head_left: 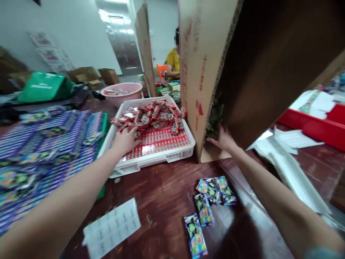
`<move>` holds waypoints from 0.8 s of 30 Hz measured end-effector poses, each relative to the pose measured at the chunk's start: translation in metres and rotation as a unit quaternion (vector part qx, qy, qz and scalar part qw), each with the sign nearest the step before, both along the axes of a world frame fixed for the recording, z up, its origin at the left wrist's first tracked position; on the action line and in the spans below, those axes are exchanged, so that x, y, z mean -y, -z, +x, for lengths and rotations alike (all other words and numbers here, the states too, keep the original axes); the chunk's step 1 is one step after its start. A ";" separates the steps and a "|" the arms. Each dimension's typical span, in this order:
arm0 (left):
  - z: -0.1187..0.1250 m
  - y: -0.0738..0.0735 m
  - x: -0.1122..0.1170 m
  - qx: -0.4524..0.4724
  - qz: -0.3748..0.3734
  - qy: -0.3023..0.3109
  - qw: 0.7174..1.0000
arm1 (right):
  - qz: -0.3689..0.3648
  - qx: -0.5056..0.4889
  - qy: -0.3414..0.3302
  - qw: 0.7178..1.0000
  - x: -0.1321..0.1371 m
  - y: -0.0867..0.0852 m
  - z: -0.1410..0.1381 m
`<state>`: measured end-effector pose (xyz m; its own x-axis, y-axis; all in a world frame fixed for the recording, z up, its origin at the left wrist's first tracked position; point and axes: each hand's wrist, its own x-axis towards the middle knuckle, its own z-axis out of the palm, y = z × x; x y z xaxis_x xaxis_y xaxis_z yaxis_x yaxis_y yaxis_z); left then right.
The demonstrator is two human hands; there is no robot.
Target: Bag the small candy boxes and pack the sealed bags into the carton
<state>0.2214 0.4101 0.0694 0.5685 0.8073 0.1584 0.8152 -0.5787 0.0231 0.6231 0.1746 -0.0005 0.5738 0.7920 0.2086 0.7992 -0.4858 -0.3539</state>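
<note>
My left hand (126,141) reaches over the front left of a white plastic basket (153,163), its fingers apart on or just above small red packets (145,117). Loose ones lie heaped there over neat rows of the same kind. To the right, my right hand (225,140) is at the opening of a cardboard box (198,72) with fingers spread. Dark, shadowed contents (215,115) lie beside its fingertips; I cannot make out what they are. Several purple-and-green packets (203,210) rest on the dark red table (159,201) between my forearms.
Purple packets (54,144) fill a green tray (104,144) at left. A sheet of printed labels (111,230) lies in front. Behind are a pink basin (129,94) and a seated person in yellow (173,63). A red bin (309,124) stands right, near plastic wrapping (288,165).
</note>
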 end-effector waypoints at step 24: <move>-0.001 -0.014 0.135 0.050 -0.022 0.090 0.994 | 0.099 -0.132 -0.073 0.984 0.174 -0.021 -0.071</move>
<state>0.2200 0.2750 0.0835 0.6870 0.7017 0.1887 0.6914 -0.7112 0.1273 0.5523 0.0004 0.0200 0.5119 0.8287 0.2264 0.7226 -0.2729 -0.6351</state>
